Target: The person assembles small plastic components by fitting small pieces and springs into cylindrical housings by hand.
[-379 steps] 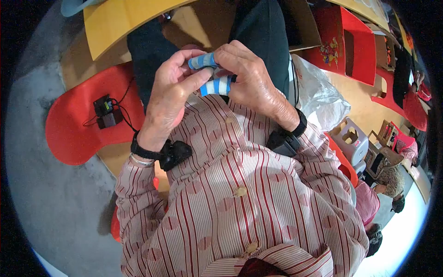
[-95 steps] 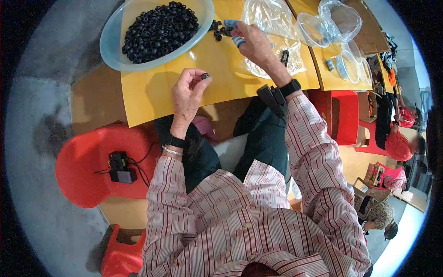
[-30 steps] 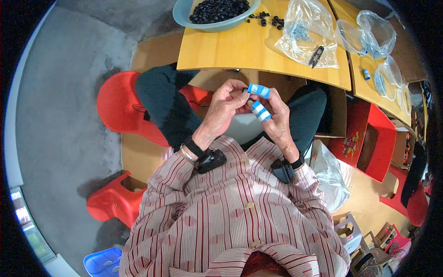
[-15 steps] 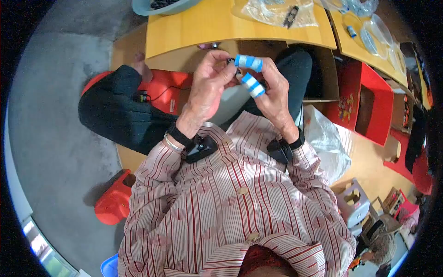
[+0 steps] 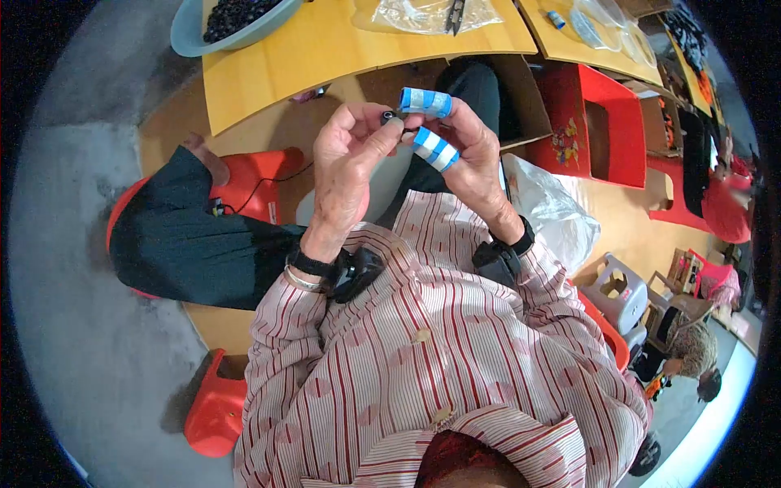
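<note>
My left hand [image 5: 346,167] is raised over my lap, its thumb and fingers pinched on a small black part [image 5: 388,117] with a round, ring-like end. Close beside it is my right hand [image 5: 478,159], with blue-and-white tape wraps [image 5: 425,102] around its index finger and thumb. Those taped fingertips meet at the left fingertips, by the black part. A thin dark bit shows between the two hands, but whether the right fingers grip it is too small to tell.
Ahead is a yellow table [image 5: 268,85] bearing a blue-grey basin [image 5: 185,37] of small black parts [image 5: 234,16], a clear plastic bag [image 5: 399,16] and thread snips [image 5: 456,15]. To the right stand a red bin [image 5: 614,130] and a clear sack [image 5: 553,215]. Other people sit farther right.
The view has swung, so the table and stools sit farther left and more of the basin shows. Both hands stay close together, and the black part's round end shows more plainly.
</note>
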Demonstrator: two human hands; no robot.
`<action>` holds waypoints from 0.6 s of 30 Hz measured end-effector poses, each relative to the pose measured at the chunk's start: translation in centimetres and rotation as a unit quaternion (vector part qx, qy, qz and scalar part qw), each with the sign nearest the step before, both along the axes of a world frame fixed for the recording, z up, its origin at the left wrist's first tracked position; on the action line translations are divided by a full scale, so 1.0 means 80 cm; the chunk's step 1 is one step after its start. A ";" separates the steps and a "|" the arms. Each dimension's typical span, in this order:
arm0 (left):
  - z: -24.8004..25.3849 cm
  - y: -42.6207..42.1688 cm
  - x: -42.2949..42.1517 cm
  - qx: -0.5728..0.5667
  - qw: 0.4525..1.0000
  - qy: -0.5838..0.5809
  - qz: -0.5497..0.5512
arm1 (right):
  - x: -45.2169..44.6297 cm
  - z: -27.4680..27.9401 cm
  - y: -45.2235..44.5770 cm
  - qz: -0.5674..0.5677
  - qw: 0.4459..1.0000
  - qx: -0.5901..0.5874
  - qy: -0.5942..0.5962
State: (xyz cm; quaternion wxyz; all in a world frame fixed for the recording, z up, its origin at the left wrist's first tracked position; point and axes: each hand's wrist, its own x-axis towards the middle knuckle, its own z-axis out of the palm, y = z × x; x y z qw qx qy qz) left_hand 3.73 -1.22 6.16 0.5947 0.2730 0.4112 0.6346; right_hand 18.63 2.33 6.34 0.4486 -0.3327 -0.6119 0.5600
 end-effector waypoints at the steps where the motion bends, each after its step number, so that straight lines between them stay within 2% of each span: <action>1: -0.005 0.001 -0.004 0.001 1.000 0.007 -0.001 | 0.001 0.001 0.002 0.005 0.999 -0.034 0.024; 4: 0.001 0.008 -0.018 0.000 0.997 0.072 -0.032 | 0.001 0.004 0.012 0.021 0.994 -0.079 0.079; 12: -0.008 0.002 -0.007 0.068 0.986 0.126 -0.079 | 0.018 0.011 0.012 0.045 0.997 -0.026 0.058; 18: -0.014 0.000 0.002 0.117 0.961 0.250 -0.034 | 0.028 0.015 -0.003 0.022 0.999 0.033 0.005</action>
